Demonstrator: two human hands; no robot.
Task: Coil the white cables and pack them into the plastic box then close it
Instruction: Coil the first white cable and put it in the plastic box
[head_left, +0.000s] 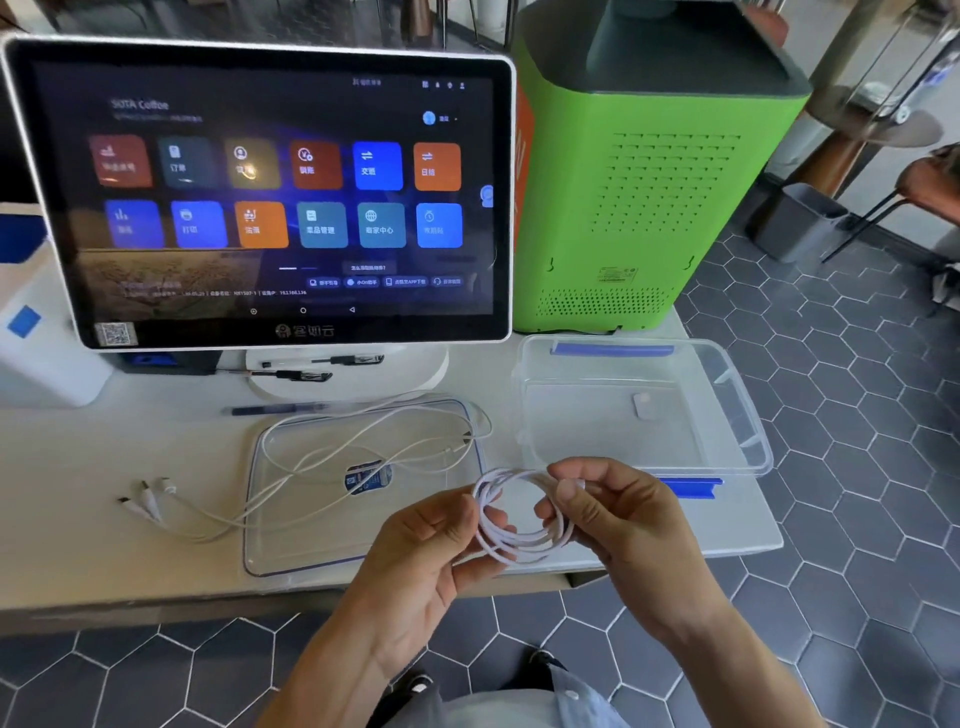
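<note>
A coiled white cable (519, 540) hangs between both hands over the table's front edge. My left hand (431, 545) pinches its left side, and my right hand (618, 514) grips its top right between thumb and fingers. A second white cable (332, 457) lies loose across the clear box lid (291, 540), its several plug ends (148, 496) spread on the table to the left. The open clear plastic box (748, 421) with blue latches stands at the right, holding a small white block (644, 405).
A touchscreen terminal (270, 197) stands at the back with pens (296, 374) on its base. A green machine (649, 171) rises behind the box. A white device (41, 332) sits far left. The table's right edge runs just beyond the box.
</note>
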